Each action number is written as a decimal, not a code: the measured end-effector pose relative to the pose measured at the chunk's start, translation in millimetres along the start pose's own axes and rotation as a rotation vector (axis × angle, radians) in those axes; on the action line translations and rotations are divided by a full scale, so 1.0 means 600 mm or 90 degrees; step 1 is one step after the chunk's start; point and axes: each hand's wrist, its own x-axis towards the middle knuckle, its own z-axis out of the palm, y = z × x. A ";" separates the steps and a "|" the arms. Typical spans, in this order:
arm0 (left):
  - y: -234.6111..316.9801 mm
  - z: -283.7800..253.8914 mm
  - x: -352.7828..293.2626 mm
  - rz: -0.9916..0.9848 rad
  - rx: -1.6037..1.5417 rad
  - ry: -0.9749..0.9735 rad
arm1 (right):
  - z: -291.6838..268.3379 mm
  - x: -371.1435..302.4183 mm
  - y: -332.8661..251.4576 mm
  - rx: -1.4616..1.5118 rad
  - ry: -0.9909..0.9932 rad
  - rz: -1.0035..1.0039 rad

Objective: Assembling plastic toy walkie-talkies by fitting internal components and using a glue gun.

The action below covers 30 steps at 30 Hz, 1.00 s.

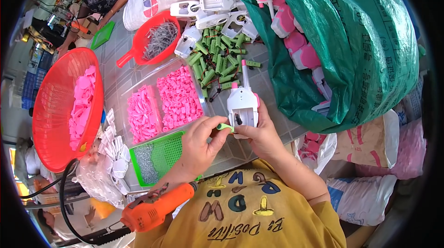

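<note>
The left hand (201,144), thumb and fingers pinched nearly closed on a green battery (224,127), holds it at the lower edge of a white plastic shell (243,100); the right hand (266,132) curls around that shell, thumb across its near end. A steady right-hand grip — battery lined up before any push — should help it seat cleanly. Loose batteries (219,61) lie heaped beyond both hands.

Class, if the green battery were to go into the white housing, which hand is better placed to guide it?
Probably the left hand: it pinches the green battery close beside the white housing, while the right hand is occupied holding that housing.
</note>
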 end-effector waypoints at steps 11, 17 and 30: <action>-0.010 0.007 0.023 -0.084 -0.060 -0.132 | 0.002 -0.006 -0.002 0.001 -0.026 0.078; 0.000 0.016 0.028 -0.219 -0.146 -0.137 | 0.014 -0.016 -0.022 0.078 -0.034 0.144; -0.006 0.046 0.017 -0.334 -0.148 -0.035 | 0.008 -0.020 0.002 0.167 -0.126 0.107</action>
